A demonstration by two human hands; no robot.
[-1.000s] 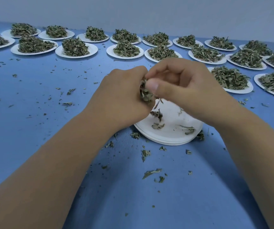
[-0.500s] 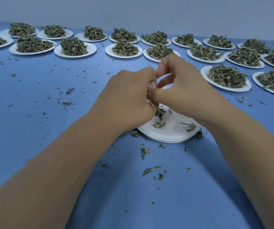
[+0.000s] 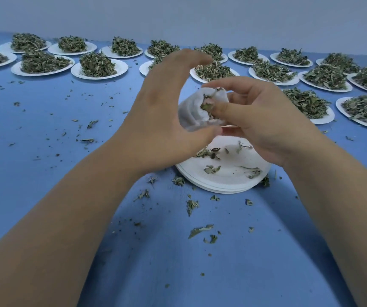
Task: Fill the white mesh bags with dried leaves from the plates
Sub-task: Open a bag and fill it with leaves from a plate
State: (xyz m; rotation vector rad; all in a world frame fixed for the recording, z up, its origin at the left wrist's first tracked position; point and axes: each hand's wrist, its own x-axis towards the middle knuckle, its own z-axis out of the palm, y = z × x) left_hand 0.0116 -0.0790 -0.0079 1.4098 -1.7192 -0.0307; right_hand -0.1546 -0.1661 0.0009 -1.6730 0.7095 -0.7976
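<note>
Head view: your right hand (image 3: pixel 266 122) holds the bag (image 3: pixel 190 114) up above the stack (image 3: pixel 229 185) of white plates near you. Its fingers are curled round the bag's far side, and its thumb presses across the open mouth, pinning a tuft of leaves (image 3: pixel 206 106) that sticks out of it. The bag is bunched and wrinkled, with its mouth turned toward you and its body sagging down to the left.

Your left hand (image 3: pixel 160 120) is spread into a wide C, just left of the bag. Its fingers arch over the top and stand clear of the cloth, while the thumb tip sits at the bag's lower edge. You cannot tell from this blurred view whether it actually touches. That hand grips nothing.

The top plate of the stack carries only a few loose leaf bits. More scraps (image 3: pixel 200 231) lie scattered over the blue table (image 3: pixel 45 134), thickest just in front of the stack and off to your left.

Along the far edge of the table, two rough rows of plates (image 3: pixel 120 70) run from left to right, each heaped with a pile (image 3: pixel 96 64) of dried green leaves. Two more heaped plates sit at your right, nearer than the rows and well apart from the stack.
</note>
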